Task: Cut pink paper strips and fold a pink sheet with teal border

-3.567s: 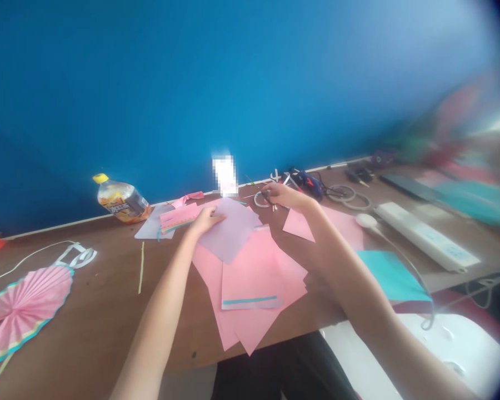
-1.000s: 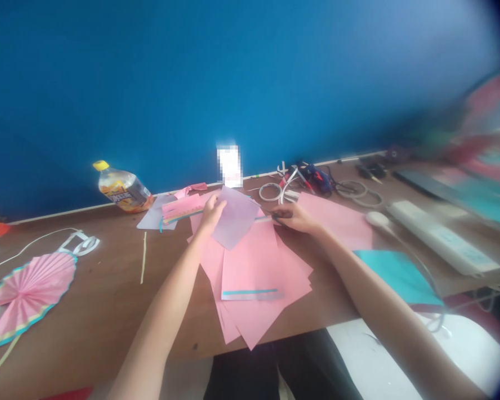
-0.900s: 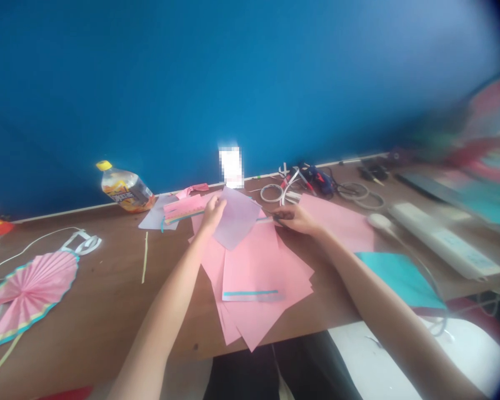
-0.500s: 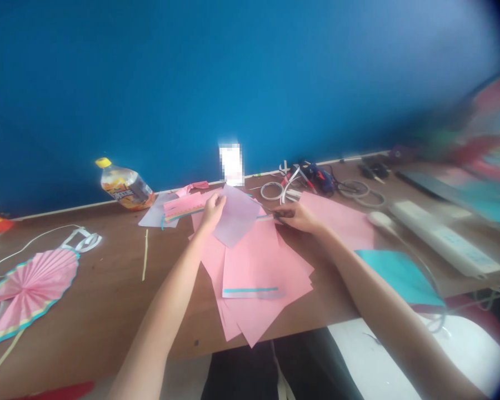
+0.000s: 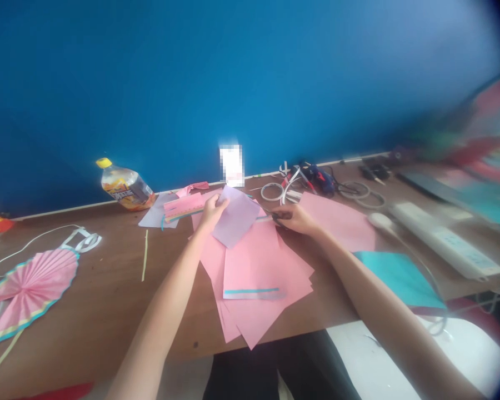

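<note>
My left hand (image 5: 215,212) is closed on the left edge of a lilac sheet of paper (image 5: 236,218), thumb on top. The sheet is raised and tilted over the pink papers. Close to its right edge, my right hand (image 5: 296,218) is closed around the dark handles of a pair of scissors (image 5: 280,215); the fingers partly hide them, and the blades point toward the lilac sheet. Beneath both hands lie several overlapping pink sheets (image 5: 254,319). The top pink sheet (image 5: 250,261) carries a blue strip (image 5: 252,290) near its lower edge.
A pleated pink fan (image 5: 37,289) lies at the left, below a yellow-capped bottle (image 5: 125,186). Tape rings (image 5: 271,191) and cables stand near the wall. At the right are a pink sheet (image 5: 337,222), a teal sheet (image 5: 395,278) and a white power strip (image 5: 445,239).
The lilac sheet has tilted slightly and my left thumb has shifted a little right along it. My right hand stays at nearly the same place with the scissors.
</note>
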The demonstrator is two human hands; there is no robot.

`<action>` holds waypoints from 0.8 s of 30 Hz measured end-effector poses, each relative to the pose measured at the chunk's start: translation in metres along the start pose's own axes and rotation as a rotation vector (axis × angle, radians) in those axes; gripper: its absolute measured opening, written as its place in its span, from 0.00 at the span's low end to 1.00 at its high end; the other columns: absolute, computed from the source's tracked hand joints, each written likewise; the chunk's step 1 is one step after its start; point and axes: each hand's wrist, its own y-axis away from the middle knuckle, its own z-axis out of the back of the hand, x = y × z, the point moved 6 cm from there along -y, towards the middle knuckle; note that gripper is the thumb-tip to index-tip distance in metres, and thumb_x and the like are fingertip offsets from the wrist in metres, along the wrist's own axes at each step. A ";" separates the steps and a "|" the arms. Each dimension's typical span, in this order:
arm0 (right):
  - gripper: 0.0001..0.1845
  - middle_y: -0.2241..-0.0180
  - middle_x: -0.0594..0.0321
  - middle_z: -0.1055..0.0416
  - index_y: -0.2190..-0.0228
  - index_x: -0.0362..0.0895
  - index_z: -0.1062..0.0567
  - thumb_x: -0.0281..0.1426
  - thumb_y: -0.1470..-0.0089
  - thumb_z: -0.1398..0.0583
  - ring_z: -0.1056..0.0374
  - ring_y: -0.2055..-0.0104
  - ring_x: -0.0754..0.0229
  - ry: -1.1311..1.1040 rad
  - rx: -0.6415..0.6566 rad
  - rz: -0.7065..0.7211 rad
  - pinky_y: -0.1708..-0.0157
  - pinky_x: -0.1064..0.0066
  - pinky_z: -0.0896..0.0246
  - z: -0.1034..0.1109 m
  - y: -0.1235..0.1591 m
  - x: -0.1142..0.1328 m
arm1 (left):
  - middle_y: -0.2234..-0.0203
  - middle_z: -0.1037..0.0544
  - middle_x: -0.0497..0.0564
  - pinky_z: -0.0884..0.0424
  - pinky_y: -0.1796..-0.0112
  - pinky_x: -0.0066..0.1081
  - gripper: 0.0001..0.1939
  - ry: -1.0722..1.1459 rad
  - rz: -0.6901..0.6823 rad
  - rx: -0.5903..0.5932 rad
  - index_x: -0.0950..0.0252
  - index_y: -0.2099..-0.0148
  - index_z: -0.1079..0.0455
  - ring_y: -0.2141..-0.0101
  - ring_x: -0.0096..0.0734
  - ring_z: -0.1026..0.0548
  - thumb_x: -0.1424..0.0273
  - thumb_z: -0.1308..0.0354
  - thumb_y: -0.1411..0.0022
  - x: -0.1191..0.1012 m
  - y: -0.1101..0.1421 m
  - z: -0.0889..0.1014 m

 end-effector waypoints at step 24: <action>0.26 0.77 0.63 0.30 0.56 0.36 0.23 0.39 0.54 0.36 0.39 0.79 0.67 -0.153 0.034 -0.069 0.80 0.74 0.42 -0.001 0.003 0.016 | 0.61 0.22 0.53 0.27 0.66 0.29 0.23 0.187 -0.006 0.099 0.64 0.51 0.29 0.64 0.34 0.24 0.57 0.37 0.46 -0.003 -0.002 -0.004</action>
